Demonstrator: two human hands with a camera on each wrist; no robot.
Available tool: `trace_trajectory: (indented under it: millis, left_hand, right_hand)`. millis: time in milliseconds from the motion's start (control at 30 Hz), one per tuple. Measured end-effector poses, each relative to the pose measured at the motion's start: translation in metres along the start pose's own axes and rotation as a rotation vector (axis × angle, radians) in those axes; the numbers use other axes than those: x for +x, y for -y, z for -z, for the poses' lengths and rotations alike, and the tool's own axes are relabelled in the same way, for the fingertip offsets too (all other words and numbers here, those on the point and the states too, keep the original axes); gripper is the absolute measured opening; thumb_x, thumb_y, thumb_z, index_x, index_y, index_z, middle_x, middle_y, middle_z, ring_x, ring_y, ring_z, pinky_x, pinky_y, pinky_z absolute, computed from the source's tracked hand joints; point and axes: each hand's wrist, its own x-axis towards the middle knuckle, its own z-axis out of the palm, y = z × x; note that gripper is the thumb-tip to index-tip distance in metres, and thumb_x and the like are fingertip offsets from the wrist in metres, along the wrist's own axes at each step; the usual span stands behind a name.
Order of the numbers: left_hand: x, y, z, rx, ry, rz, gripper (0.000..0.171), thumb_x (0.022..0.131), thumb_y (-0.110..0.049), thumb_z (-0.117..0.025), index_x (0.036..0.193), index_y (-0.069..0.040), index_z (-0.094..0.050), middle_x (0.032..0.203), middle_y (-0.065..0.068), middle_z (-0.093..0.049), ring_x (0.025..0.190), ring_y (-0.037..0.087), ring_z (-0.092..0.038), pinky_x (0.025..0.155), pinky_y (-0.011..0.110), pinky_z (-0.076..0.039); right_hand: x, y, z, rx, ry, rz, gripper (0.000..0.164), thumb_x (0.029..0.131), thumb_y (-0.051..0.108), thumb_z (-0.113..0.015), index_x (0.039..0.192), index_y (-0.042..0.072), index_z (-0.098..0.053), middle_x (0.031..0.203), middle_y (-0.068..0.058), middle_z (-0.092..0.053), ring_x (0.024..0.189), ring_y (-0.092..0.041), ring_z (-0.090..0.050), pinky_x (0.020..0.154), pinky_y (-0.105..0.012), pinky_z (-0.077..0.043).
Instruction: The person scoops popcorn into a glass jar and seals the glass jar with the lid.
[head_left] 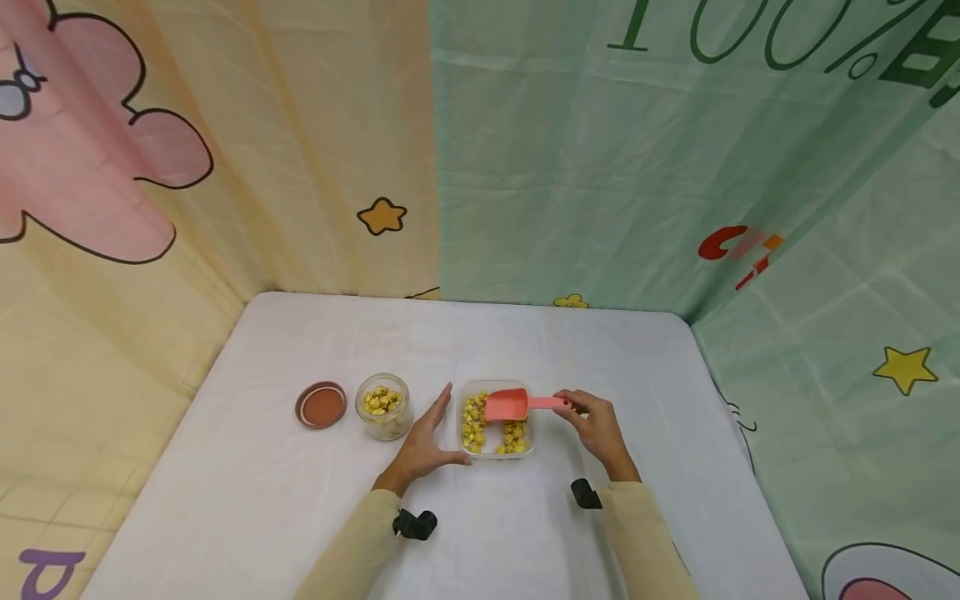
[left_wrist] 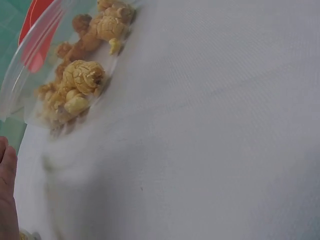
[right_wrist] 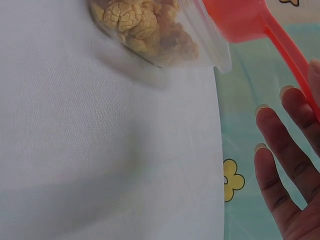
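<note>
A coral-red scoop point(head_left: 507, 405) is held over a clear square container point(head_left: 533, 442) with yellow popcorn point(head_left: 473, 427) lying along its sides. My right hand point(head_left: 602, 432) pinches the end of the scoop's handle between thumb and fingers; in the right wrist view the other fingers point(right_wrist: 280, 135) stretch out loosely. At the container's left front corner is my left hand point(head_left: 422, 450), fingers straight and thumb spread toward the front rim. Whether the thumb touches the rim, I cannot tell. The left wrist view shows only a bit of that hand point(left_wrist: 7, 185) at its edge.
Left of the left hand stands a glass jar point(head_left: 387, 431) holding more popcorn, without its lid. A round brown lid point(head_left: 321, 406) lies beside it. White cloth covers the table point(head_left: 300, 508); printed curtains point(head_left: 555, 183) hang behind and at both sides.
</note>
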Motion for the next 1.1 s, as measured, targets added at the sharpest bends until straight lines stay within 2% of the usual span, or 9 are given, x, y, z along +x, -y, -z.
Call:
trace_trajectory:
  millis: [167,433,600,833,933,1100]
  left_hand:
    - [0.001,0.005,-0.003,0.002,0.022,-0.014,0.127,0.057,-0.019,-0.094,0.155,-0.012,-0.015,0.160,0.010,-0.017,0.143,0.033,-0.024,0.115,0.046,-0.024]
    - [0.006,0.016,-0.010,-0.027,0.037,-0.047,0.132,0.056,-0.015,-0.094,0.155,-0.006,-0.007,0.160,0.015,-0.013,0.143,0.033,-0.023,0.112,0.038,-0.032]
    - [0.007,0.021,-0.014,-0.003,0.042,-0.041,0.129,0.057,-0.017,-0.094,0.155,-0.006,-0.010,0.157,0.021,-0.019,0.141,0.036,-0.027,0.112,0.041,-0.031]
    - [0.007,0.022,-0.019,-0.005,0.042,0.013,0.125,0.059,-0.018,-0.093,0.155,-0.011,-0.014,0.156,0.018,-0.025,0.140,0.034,-0.032,0.112,0.041,-0.032]
    - [0.007,0.021,-0.019,-0.003,0.039,0.025,0.123,0.060,-0.020,-0.093,0.155,-0.011,-0.016,0.155,0.019,-0.028,0.139,0.035,-0.033,0.112,0.044,-0.032]
    - [0.009,0.021,-0.019,-0.011,0.047,0.008,0.121,0.060,-0.021,-0.093,0.154,-0.005,-0.017,0.152,0.024,-0.031,0.138,0.038,-0.033,0.113,0.050,-0.029]
  right_hand:
    - [0.001,0.000,-0.001,-0.040,0.021,0.018,0.017,0.082,0.012,-0.074,0.098,0.006,-0.074,0.078,0.004,-0.064,0.074,-0.014,-0.058,0.071,-0.032,-0.055]
    - [0.003,0.007,0.001,-0.089,0.052,0.018,0.017,0.083,0.014,-0.073,0.098,0.007,-0.073,0.078,0.004,-0.064,0.074,-0.014,-0.056,0.071,-0.035,-0.055]
    - [0.003,0.011,0.000,-0.120,0.060,0.044,0.017,0.083,0.013,-0.073,0.098,0.005,-0.073,0.079,0.002,-0.065,0.073,-0.014,-0.057,0.070,-0.038,-0.056]
    - [0.002,0.012,-0.001,-0.156,0.065,0.099,0.012,0.082,0.011,-0.074,0.093,0.005,-0.073,0.075,0.004,-0.062,0.069,-0.011,-0.056,0.068,-0.037,-0.057]
    - [0.002,0.012,-0.002,-0.156,0.077,0.093,0.013,0.082,0.012,-0.074,0.094,0.005,-0.073,0.075,0.004,-0.062,0.070,-0.011,-0.056,0.068,-0.035,-0.057]
    - [0.002,0.013,-0.004,-0.162,0.086,0.070,0.013,0.083,0.012,-0.073,0.094,0.005,-0.073,0.075,0.004,-0.062,0.069,-0.011,-0.056,0.068,-0.034,-0.056]
